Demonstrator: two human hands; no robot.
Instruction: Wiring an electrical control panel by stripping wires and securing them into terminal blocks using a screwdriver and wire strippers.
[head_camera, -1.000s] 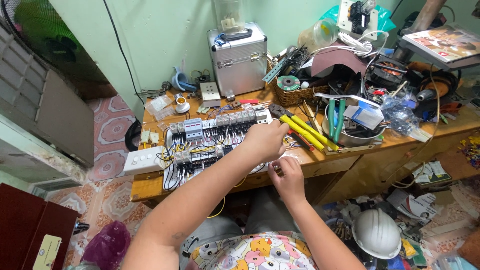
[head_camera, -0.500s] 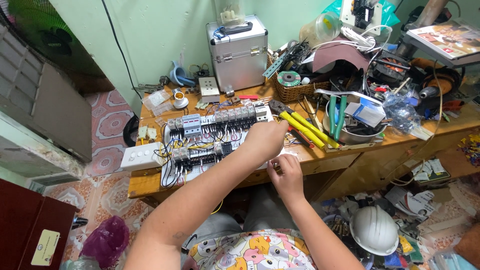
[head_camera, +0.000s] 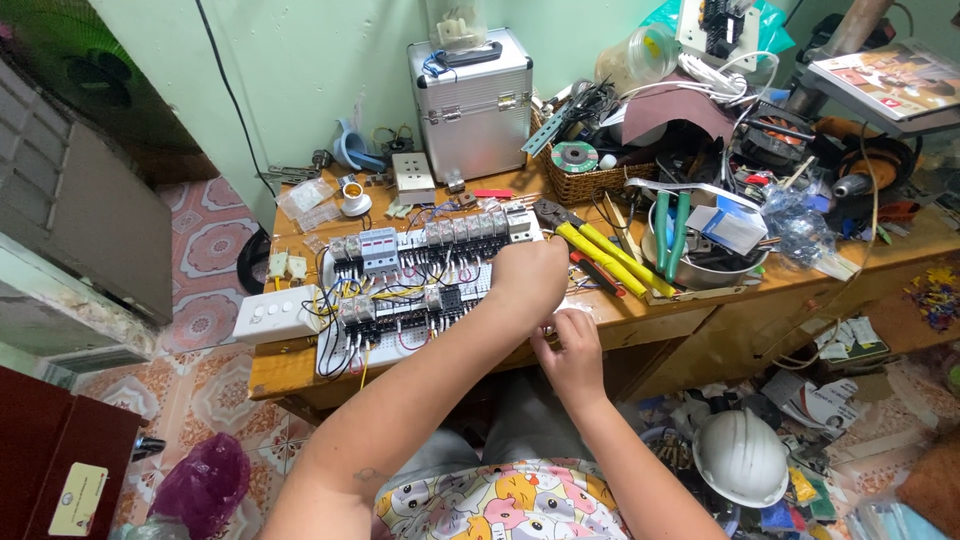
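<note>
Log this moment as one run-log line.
left hand: on wired panel board, right edge | right hand: at desk edge, contents hidden | yellow-handled pliers: untouched

left hand (head_camera: 530, 280) hides wiring board (head_camera: 400, 290) corner — right hand (head_camera: 572, 345) fingers' contents unclear

Bare forearms, colourful cartoon-animal print shirt (head_camera: 490, 505)

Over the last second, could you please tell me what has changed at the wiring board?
Little changed: the left hand stays on the right end of the wiring board, the right hand stays at its near corner, closed on something hidden. The yellow-handled pliers lie unmoved.
</note>
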